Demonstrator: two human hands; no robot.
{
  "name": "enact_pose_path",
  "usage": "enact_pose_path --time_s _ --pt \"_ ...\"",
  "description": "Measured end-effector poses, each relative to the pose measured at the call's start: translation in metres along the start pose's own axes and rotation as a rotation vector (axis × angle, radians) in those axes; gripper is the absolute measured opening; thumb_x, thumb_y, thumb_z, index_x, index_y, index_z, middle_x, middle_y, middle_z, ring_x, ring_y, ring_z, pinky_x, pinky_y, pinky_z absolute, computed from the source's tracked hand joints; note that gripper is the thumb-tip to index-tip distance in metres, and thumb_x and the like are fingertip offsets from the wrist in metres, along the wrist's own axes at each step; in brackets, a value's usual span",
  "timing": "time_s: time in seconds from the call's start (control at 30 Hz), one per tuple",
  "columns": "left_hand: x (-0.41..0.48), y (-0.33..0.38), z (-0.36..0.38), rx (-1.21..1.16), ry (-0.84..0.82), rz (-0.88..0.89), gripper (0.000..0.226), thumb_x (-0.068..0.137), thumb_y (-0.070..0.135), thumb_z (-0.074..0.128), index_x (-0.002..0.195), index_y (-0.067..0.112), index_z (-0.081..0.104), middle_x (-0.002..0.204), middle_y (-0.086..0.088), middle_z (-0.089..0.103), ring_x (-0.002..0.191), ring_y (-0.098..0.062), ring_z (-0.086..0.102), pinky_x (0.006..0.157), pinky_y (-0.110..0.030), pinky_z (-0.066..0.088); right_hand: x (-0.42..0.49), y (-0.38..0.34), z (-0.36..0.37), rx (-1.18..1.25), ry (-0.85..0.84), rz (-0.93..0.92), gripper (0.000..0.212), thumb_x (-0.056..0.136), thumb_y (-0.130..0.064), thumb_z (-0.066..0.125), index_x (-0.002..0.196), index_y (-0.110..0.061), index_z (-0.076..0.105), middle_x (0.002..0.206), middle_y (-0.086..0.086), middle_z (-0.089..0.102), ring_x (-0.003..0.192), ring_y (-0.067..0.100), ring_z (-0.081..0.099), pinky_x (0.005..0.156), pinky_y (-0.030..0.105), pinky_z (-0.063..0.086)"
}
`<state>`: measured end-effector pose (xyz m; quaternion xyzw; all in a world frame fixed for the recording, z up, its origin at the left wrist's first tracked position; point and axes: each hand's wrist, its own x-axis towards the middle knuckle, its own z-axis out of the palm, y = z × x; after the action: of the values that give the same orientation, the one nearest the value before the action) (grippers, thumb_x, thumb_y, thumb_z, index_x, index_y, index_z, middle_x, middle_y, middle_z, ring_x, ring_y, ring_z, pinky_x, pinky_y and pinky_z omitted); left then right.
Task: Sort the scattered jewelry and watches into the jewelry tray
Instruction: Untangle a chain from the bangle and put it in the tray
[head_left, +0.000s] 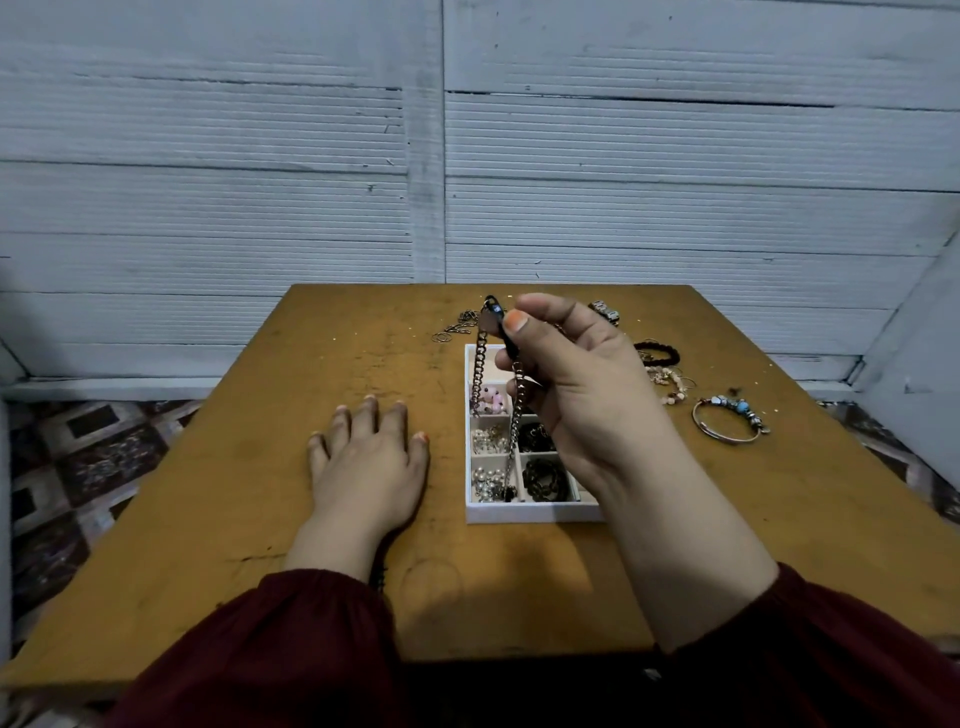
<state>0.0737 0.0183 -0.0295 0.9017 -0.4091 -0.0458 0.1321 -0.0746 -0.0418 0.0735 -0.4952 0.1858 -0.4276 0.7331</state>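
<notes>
- Right hand (571, 374) is up over the jewelry tray (519, 512), thumb and fingers pinched on a dark watch (493, 319), its metal chain band dangling down over the compartments.
- Left hand (366, 457) lies flat on the wooden table (208, 493), palm down, fingers spread, grasping nothing, just left of the tray.
- Tray compartments show pink beads (491, 400), pearls (488, 483) and dark bracelets (543, 475).
- Loose on the table beyond the tray: thin rings (454, 327) at the far edge, another watch (605, 312) behind the raised hand.
- Off to the right, a black beaded bracelet (660, 353) and a bangle with blue charms (730, 418), well apart from the tray.
</notes>
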Motion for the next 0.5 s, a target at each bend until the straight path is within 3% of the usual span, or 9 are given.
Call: enact_pose_path --time_s 0.17,0.5 --pt "0.0005 0.0003 -0.0001 0.002 -0.006 0.0 0.054 0.099 0.049 0.023 0.15 0.029 0.02 0.16 -0.001 0.011 0.147 -0.026 0.004 0.117 -0.049 0.003 -0.0024 0.0017 -0.0034 0.007 0.014 0.023 0.014 0.086 0.001 0.061 0.087 -0.013 0.058 0.071 0.001 0.071 0.055 0.008 0.059 0.048 0.018 0.047" --pt "0.0007 0.0 0.0007 0.005 0.007 0.003 0.053 0.099 0.049 0.024 0.148 0.029 0.023 0.16 -0.001 0.013 0.147 -0.027 0.006 0.116 -0.05 0.005 -0.0087 0.0096 -0.0103 -0.029 0.025 0.049 0.014 0.085 -0.001 0.062 0.089 -0.014 0.059 0.069 0.0 0.071 0.055 0.009 0.058 0.054 0.022 0.047"
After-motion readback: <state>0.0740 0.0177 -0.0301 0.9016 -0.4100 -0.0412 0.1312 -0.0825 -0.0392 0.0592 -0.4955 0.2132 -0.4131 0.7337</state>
